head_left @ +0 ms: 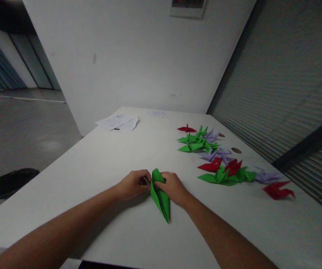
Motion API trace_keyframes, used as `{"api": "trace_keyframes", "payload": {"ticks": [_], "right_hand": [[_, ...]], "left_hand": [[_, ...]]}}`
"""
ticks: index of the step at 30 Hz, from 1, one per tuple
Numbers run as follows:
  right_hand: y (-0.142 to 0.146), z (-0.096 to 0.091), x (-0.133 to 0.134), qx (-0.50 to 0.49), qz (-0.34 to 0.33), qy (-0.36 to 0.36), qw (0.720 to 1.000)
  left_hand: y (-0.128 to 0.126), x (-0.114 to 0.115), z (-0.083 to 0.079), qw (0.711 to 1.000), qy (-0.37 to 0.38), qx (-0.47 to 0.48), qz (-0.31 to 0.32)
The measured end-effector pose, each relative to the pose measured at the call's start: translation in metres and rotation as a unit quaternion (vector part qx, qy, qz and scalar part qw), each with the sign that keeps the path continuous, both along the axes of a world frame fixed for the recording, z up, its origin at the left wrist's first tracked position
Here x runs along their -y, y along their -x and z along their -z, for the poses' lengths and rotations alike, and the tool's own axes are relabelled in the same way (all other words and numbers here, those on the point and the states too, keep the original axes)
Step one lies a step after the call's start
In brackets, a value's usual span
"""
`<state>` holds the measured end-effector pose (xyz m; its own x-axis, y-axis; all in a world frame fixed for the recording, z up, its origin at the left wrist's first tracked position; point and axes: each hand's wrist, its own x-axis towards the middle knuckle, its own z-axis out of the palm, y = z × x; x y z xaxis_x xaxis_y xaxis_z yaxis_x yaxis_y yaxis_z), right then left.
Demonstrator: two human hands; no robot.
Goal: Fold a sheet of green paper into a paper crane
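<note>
right hand (175, 187): nearer, closed on the right edge of the green origami piece (163, 202), thumb overlapping
left hand (132, 184): curled narrowly at the left edge; whether paper is pinched cannot be told
piece: held between them over the desk (104, 160)
long axis: pointed toward the wearer, slanted slightly right

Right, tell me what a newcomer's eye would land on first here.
First, the bright green folded paper, low in the middle: the right hand pinches it, the left hand is at its left edge. Then the red, green and purple paper birds along the right side of the white table.
</note>
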<state>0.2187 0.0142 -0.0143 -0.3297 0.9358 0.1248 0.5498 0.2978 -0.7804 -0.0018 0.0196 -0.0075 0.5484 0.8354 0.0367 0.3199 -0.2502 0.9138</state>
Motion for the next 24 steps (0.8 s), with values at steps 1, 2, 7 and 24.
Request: {"api": "trace_keyframes", "payload": {"ticks": [1,2,7,24], "right_hand": [[-0.0005,0.0002,-0.0003,-0.014,0.002,0.001,1.000],[-0.0010,0.0005,-0.0006,-0.027,0.003,0.003,1.000],[-0.0023,0.0015,-0.0010,-0.052,-0.037,0.019,0.998],[0.0034,0.0023,0.0005,0.039,-0.090,-0.036,0.995]], "left_hand": [[0.0002,-0.0006,0.0017,1.000,0.000,0.005,0.000],[0.0003,-0.0012,0.0032,1.000,-0.001,0.012,0.000],[-0.0018,-0.0030,0.0074,0.992,0.031,0.125,0.006],[-0.0051,-0.0033,0.0081,0.995,0.032,0.096,0.013]]}}
